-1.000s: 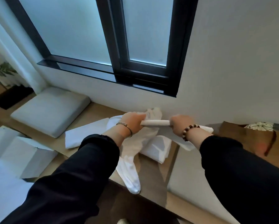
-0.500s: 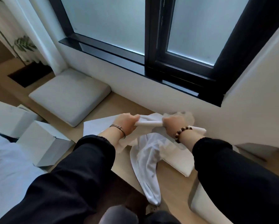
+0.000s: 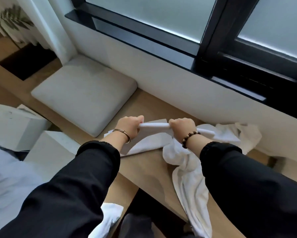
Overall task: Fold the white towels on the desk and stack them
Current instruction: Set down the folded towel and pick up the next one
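Over the wooden desk (image 3: 144, 170), left hand (image 3: 129, 127) and right hand (image 3: 183, 127) each grip a towel (image 3: 153, 125) edge stretched left-right.

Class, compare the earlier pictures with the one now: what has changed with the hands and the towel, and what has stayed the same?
The loose end of the towel has swung from under the left hand to under the right hand and now trails across the desk. Nothing was picked up or let go. Both hands still grip the towel's rolled edge, taut between them.
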`<state>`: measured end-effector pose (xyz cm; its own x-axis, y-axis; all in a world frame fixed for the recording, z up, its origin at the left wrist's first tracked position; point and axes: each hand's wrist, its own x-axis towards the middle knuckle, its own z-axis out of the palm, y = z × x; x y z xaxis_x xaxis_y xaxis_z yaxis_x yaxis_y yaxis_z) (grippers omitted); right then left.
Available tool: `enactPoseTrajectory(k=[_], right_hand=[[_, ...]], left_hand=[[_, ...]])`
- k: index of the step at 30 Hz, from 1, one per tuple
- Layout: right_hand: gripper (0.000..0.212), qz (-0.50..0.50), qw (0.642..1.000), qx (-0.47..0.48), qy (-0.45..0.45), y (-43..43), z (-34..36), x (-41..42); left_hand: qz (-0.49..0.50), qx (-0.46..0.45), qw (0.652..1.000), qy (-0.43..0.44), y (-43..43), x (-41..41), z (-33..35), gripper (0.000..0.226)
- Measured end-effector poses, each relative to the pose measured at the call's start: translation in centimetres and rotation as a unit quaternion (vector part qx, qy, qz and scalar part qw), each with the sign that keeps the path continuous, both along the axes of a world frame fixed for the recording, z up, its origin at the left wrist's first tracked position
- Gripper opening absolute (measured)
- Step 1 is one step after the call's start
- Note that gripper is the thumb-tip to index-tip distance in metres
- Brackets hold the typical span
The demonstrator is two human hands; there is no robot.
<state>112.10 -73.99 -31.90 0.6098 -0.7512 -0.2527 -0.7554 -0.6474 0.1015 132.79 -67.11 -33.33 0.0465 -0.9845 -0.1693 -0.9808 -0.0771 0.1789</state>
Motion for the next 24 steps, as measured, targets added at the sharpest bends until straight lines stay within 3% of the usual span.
enactPoseTrajectory(k=[7,15,18,21,24], right_hand=[[0.021,-0.02,0.999,0.001,0.033,-4.6,-6.2,9.3],[0.017,-0.027,0.994,0.008,0.107,-9.3,-12.7,10.6],[0.014,-0.126,0.99,0.034,0.051,-10.4,-15.0,9.4],[0.025,-0.198,0.977,0.074,-0.037,-10.9,-16.9,8.6],[0.022,-0.297,0.928,0.149,-0.17,-11.3,-18.3,8.3]], left_hand=[[0.057,0.036,0.996,0.056,-3.5,10.5,-7.5,0.02],[0.081,0.108,0.986,0.093,-5.6,15.0,-15.1,0.027],[0.084,0.123,0.985,0.086,-5.3,16.4,-17.8,0.027],[0.095,0.146,0.983,0.065,-4.4,17.8,-20.0,0.03],[0.111,0.175,0.978,0.028,-3.8,18.6,-21.5,0.024]])
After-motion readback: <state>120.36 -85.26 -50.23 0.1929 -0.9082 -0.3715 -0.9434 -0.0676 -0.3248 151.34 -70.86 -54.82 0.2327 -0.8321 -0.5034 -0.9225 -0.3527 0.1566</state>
